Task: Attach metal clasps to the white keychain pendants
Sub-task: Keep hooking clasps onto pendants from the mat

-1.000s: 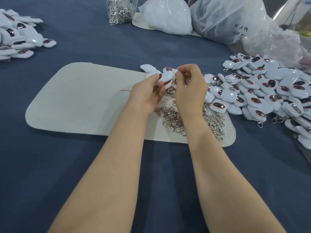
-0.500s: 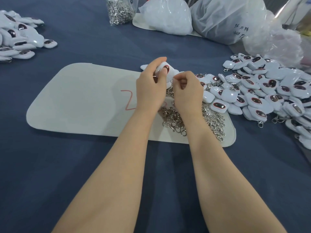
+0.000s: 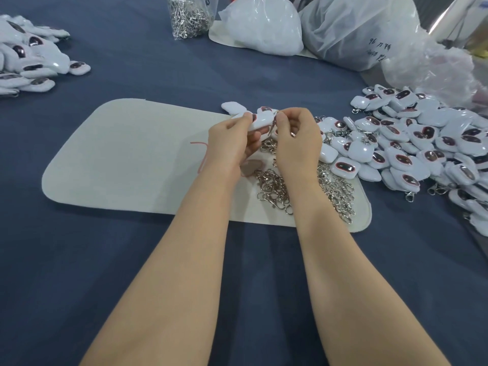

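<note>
white pendant (image 3: 262,120) pinched aloft, metal clasp (image 3: 273,125) dangling at its corner

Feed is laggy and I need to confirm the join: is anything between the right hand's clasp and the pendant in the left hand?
Nothing visible. The left hand holds the pendant, and the right hand pinches the clasp right at its edge. The contact point itself is too small to see.

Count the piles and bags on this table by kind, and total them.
Pendant piles: 2, the far-left pile and the right pile
Loose clasp heaps: 1, on the felt mat
Clear bags of clasps: 1
Other plastic bags: 3
Total: 7
</note>
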`<state>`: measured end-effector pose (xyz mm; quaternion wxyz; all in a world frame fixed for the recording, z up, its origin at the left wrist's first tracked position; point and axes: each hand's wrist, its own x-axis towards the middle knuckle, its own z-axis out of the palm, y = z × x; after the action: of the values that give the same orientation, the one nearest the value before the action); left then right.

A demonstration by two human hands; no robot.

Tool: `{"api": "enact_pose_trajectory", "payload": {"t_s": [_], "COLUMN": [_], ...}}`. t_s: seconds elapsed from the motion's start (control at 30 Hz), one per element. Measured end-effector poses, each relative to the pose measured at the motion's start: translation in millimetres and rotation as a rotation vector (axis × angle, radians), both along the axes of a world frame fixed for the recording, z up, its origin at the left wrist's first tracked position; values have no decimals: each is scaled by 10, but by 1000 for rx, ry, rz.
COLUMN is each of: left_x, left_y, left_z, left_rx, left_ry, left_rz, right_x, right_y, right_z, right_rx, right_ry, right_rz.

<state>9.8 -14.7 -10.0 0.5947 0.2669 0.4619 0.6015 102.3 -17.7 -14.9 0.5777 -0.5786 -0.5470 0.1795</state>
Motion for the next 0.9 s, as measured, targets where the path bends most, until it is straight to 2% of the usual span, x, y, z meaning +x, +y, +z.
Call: {"api": "enact_pose_trajectory", "payload": {"t_s": [0.13,0.3,0.4,0.5,0.63,0.8,0.9], "left_x": [2,0,23,73,50,-31,-33], "left_y": [-15,-42,-89,-114,-97,-55,-61], "left_z": [12,35,50,34,61,49,57], "left_rx": [78,351,514,574,384,85,25], "left_ry": [37,529,765,864,620,88,-24], "left_rz": [67,176,201,167,190,137,77], "right_x": [31,59,66,71,45,6,-10], "right_y": [-5,-21,-25,-32,-37,-20,-18], "right_z": [-6,6,5,-10,4,5,1], "right_rx": [6,5,11,-24,-59,-76,-22], "right_ry": [-164,-314,-418,-425,-194,-12,37], "right_rz": [-23,-4,18,41,74,188,155]}}
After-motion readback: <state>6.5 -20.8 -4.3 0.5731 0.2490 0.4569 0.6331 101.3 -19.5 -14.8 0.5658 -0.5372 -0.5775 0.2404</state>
